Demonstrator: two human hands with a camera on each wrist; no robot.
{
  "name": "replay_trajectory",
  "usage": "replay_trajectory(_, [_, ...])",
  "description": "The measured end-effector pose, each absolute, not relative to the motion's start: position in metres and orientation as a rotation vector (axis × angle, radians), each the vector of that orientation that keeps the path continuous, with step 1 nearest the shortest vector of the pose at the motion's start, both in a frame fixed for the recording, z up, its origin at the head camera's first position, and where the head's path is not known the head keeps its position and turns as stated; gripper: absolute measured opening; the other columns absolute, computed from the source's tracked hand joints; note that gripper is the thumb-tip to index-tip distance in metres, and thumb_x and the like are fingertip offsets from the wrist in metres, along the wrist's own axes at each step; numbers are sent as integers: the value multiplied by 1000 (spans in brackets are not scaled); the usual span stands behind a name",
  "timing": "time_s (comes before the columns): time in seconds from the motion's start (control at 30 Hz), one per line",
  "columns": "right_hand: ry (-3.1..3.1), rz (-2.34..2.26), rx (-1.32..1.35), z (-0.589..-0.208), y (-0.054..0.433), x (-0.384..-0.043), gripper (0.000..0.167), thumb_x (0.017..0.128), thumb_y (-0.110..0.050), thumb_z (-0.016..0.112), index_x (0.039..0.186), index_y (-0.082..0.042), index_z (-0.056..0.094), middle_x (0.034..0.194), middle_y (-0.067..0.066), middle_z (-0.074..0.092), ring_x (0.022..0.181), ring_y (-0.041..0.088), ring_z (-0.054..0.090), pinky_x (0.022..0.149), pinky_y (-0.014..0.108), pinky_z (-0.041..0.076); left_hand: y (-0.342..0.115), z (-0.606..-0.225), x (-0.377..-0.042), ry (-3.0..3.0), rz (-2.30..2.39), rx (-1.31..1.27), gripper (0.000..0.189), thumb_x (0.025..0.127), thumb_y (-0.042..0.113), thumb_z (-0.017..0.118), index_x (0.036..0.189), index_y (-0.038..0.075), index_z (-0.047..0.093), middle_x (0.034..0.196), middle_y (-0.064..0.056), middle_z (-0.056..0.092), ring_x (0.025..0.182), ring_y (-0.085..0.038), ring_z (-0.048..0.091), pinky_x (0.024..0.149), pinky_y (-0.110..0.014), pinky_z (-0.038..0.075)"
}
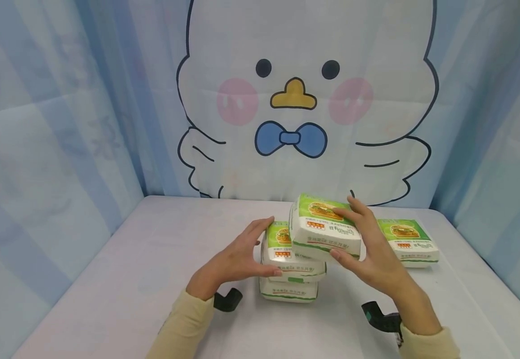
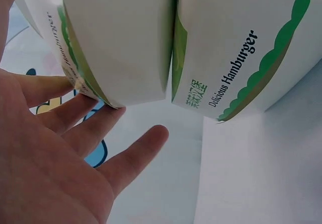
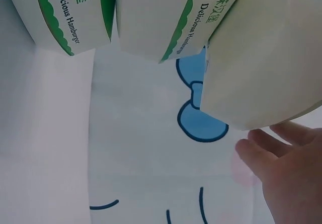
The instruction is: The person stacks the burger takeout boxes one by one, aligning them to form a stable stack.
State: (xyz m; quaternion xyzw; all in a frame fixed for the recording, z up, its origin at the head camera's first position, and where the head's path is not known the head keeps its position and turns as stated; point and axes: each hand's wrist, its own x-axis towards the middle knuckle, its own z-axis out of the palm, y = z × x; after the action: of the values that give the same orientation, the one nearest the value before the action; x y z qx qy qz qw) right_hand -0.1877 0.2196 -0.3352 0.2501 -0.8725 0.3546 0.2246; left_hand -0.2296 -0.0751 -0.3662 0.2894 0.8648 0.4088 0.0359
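Note:
My right hand (image 1: pixel 378 259) grips a white and green hamburger box (image 1: pixel 327 219), its thumb low on the front and its fingers over the far right side. The box is tilted and overlaps the right part of a two-box stack. In the right wrist view, the right fingers (image 3: pixel 256 153) are right at the held box's edge. My left hand (image 1: pixel 237 254) holds the stack's upper box (image 1: pixel 293 267) from the left, thumb at the front and fingers behind. Under it lies the lower box (image 1: pixel 288 290), whose printed side also shows in the left wrist view.
Another hamburger box (image 1: pixel 410 242) lies on the white table (image 1: pixel 129 289) to the right, behind my right hand. Black wrist camera mounts (image 1: pixel 228 300) jut out beside both wrists. A light blue curtain (image 1: pixel 53 124) with a cartoon bird surrounds the table's back and sides.

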Motion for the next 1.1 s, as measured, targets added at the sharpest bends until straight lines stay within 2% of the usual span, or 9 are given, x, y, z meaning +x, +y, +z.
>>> replay_trajectory(0.17, [-2425,1051,707,-337,215,-189,74,86,-19,68,152,-28,35,165,4,15,148,43,20,100,82,26,-76,-368,-231,2634,1321,909,109,75,44,85,159,24,19,160,4,28,139,-16,39,111,-46,43])
replay_trajectory(0.4, [-2356,1119,784,-338,203,-188,78,85,-11,73,151,-22,34,166,5,13,150,40,17,105,77,27,-76,-368,-232,2630,1359,965,109,74,41,86,158,27,18,159,7,29,140,-14,37,112,-45,42])
replay_trajectory(0.67, [-2363,1091,789,-338,197,-186,76,89,-14,69,154,-27,31,167,0,9,152,39,14,107,77,23,-77,-367,-232,2581,1410,1009,109,74,39,86,157,35,15,157,11,31,142,-11,35,114,-43,39])
replay_trajectory(0.87, [-2375,1170,841,-339,191,-184,69,97,-10,54,157,-26,24,168,2,5,154,36,6,110,78,15,-78,-367,-233,2516,1440,980,109,74,39,87,155,40,14,155,14,32,143,-10,34,116,-44,37])
replay_trajectory(0.97, [-2391,1187,850,-341,188,-184,66,99,-10,48,157,-26,22,168,3,4,154,35,6,109,78,14,-79,-366,-233,2481,1440,990,109,74,37,87,155,40,15,153,13,34,142,-10,33,115,-45,37])
replay_trajectory(1.1, [-2408,1118,863,-342,185,-184,67,99,-12,51,157,-27,21,167,3,5,153,35,8,110,76,18,-82,-366,-234,2459,1434,1022,108,73,34,89,154,34,18,149,9,35,140,-12,34,115,-49,36])
